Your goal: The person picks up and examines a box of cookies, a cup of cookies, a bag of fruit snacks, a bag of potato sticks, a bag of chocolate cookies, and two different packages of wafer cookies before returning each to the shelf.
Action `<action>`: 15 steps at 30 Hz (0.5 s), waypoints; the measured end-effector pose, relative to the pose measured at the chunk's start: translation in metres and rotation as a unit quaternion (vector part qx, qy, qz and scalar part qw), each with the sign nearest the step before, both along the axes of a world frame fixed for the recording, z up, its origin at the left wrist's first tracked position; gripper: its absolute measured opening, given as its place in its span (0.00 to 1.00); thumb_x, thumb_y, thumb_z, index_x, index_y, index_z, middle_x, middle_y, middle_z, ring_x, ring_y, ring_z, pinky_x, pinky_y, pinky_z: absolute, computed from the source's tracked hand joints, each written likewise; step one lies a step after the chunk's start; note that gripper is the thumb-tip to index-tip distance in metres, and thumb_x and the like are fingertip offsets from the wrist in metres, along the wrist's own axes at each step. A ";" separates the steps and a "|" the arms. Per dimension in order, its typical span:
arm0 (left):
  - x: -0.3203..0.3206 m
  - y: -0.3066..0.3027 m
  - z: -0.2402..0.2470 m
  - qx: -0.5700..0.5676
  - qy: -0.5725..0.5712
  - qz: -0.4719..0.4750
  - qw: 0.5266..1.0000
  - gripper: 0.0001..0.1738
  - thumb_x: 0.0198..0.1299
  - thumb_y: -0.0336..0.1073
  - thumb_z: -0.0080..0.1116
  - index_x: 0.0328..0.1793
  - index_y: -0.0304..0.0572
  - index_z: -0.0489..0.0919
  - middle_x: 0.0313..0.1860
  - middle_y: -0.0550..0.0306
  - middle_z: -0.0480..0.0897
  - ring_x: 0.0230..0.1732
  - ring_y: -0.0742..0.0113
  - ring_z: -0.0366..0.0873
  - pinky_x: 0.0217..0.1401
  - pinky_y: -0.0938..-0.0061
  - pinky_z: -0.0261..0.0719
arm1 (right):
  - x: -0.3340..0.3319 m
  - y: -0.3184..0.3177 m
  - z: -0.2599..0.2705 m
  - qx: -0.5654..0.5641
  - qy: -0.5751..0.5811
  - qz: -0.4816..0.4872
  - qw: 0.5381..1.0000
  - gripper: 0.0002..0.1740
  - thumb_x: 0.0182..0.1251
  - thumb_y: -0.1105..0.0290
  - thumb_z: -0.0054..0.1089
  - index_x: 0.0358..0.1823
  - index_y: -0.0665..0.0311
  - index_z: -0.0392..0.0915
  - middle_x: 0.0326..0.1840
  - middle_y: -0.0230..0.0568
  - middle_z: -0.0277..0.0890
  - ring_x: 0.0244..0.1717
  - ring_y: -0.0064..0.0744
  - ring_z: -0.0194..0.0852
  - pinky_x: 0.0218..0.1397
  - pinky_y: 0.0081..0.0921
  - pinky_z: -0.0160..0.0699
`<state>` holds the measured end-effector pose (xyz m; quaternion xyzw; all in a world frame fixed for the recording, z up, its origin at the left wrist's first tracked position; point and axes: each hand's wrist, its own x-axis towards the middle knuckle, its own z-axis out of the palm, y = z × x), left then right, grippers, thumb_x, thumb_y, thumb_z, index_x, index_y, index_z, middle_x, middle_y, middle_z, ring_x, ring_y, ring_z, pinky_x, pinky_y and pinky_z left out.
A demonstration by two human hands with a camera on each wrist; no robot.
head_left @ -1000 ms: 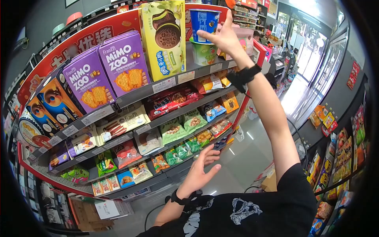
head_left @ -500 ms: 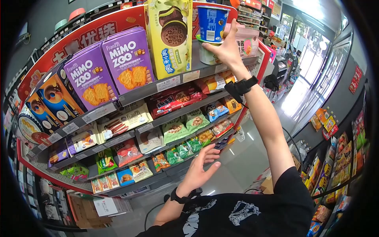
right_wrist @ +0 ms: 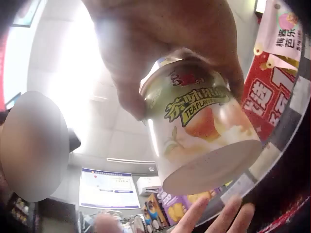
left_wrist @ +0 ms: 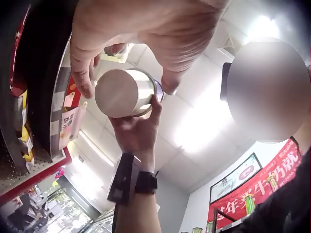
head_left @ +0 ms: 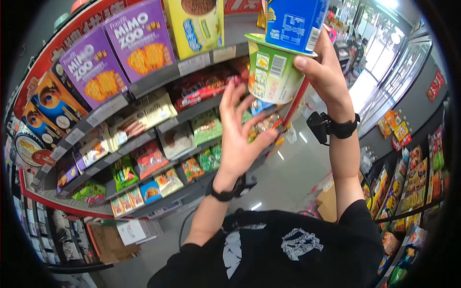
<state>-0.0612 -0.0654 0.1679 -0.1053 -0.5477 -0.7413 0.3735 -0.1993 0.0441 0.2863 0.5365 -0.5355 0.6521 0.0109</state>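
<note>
A blue snack cup (head_left: 293, 26) stands on the lid of a green snack cup (head_left: 271, 72), both in front of the shelf in the head view. My right hand (head_left: 331, 79) grips the pair from the right side, its thumb at the green cup's rim. In the right wrist view the green cup (right_wrist: 199, 121) hangs tilted, with "TEA FLAVOR" lettering and fruit on its side. My left hand (head_left: 237, 139) is raised below and left of it, fingers spread. From the left wrist, the cup's pale base (left_wrist: 119, 92) appears between the left thumb and fingers.
Purple biscuit boxes (head_left: 139, 38) and a tall yellow-green cookie box (head_left: 197, 29) stand on the top shelf. Lower tiers hold bagged snacks, such as a red bag (head_left: 151, 161). A cardboard box (head_left: 113, 240) lies low at the left. Racks of packets (head_left: 415, 173) line the right.
My right hand has taken hold of the stacked cups and brought them off the top shelf toward me. My left hand has risen toward them. The head view has tilted downward.
</note>
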 end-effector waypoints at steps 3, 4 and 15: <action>-0.018 0.010 -0.002 -0.010 0.080 -0.016 0.997 0.66 0.43 0.46 0.77 0.78 0.44 0.39 0.71 0.47 0.57 0.70 0.56 0.61 0.69 0.60 0.66 | 0.029 0.011 -0.026 0.020 -0.048 0.047 0.998 0.52 0.48 0.63 0.74 0.71 0.65 0.50 0.63 0.46 0.67 0.64 0.34 0.65 0.69 0.32 0.60; -0.013 0.012 -0.004 -0.017 0.053 -0.012 0.998 0.64 0.43 0.40 0.77 0.78 0.41 0.40 0.70 0.47 0.60 0.68 0.57 0.63 0.68 0.62 0.67 | 0.033 0.015 -0.036 0.039 -0.012 0.023 0.999 0.50 0.51 0.58 0.71 0.70 0.67 0.51 0.64 0.45 0.65 0.65 0.32 0.64 0.69 0.31 0.60; 0.021 0.019 -0.040 0.249 -0.014 -0.305 0.919 0.51 0.55 0.62 0.58 0.77 0.42 0.51 0.67 0.46 0.66 0.65 0.53 0.69 0.55 0.58 0.80 | 0.018 0.063 -0.080 -0.161 -0.193 -0.042 0.967 0.35 0.69 0.49 0.44 0.68 0.69 0.60 0.64 0.50 0.68 0.65 0.50 0.68 0.70 0.51 0.62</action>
